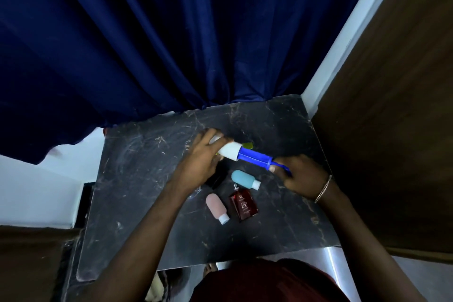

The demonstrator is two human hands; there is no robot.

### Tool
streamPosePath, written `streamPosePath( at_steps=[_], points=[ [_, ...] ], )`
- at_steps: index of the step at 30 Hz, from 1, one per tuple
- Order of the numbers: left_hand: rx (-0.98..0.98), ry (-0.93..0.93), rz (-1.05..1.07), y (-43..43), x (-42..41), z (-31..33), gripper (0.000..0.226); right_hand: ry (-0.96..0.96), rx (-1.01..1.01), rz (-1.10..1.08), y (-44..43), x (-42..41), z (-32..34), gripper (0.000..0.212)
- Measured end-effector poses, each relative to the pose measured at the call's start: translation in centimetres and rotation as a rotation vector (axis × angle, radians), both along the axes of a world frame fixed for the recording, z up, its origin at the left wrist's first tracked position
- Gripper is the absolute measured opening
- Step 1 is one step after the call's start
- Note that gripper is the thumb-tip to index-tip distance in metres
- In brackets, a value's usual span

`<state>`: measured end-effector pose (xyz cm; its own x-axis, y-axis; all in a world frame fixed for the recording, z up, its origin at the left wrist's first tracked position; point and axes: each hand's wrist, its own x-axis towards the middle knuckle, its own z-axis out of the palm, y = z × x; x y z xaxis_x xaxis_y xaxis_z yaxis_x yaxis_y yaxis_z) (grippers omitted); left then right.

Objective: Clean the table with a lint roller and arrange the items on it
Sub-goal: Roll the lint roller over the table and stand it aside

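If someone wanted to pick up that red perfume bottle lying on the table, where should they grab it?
Probably across the flat body of the red perfume bottle, pinching its two long sides from above. It lies flat on the dark table, with its thin sprayer pointing away, and the pink bottle lies close on its left.

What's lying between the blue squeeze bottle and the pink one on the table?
In the head view, only bare dark marble tabletop separates the blue squeeze bottle from the pink squeeze bottle; the red perfume bottle lies just beside that gap.
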<state>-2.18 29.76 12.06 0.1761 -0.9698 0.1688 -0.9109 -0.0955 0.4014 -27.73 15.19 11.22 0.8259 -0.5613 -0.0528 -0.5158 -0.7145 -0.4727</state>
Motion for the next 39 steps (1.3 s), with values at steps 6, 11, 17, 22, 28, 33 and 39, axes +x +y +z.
streamPosePath(
  at_steps=[6, 11, 17, 22, 28, 33, 39],
  points=[
    [0.084, 0.040, -0.081, 1.2, -2.2, 0.6, 0.055, 0.082, 0.005, 0.036, 1.7, 2.3, 1.1, 0.028],
    [0.097, 0.043, -0.050, 2.3, -2.5, 0.2, 0.055, 0.189, -0.011, 0.039, 2.3, 3.5, 2.0, 0.022],
    [0.063, 0.053, -0.043, 2.8, -3.2, -0.4, 0.061, 0.250, -0.029, 0.052, 3.9, 5.5, 2.3, 0.024],
    [0.073, 0.107, -0.055, 3.6, -2.3, -0.9, 0.059, 0.246, -0.021, 0.073, 4.2, 5.8, 2.1, 0.029],
    [0.062, 0.256, -0.046, 4.1, -1.5, -1.2, 0.053, 0.049, 0.081, 0.076, 3.5, 5.5, 3.5, 0.027],
    [0.077, 0.494, 0.064, 5.0, -0.9, -2.1, 0.051, -0.293, 0.277, -0.105, 2.6, 4.7, 5.2, 0.043],
    [0.056, 0.803, 0.194, 5.6, -0.6, -3.0, 0.048, -0.624, 0.655, -0.292, 3.6, 4.6, 3.8, 0.050]
  ],
)
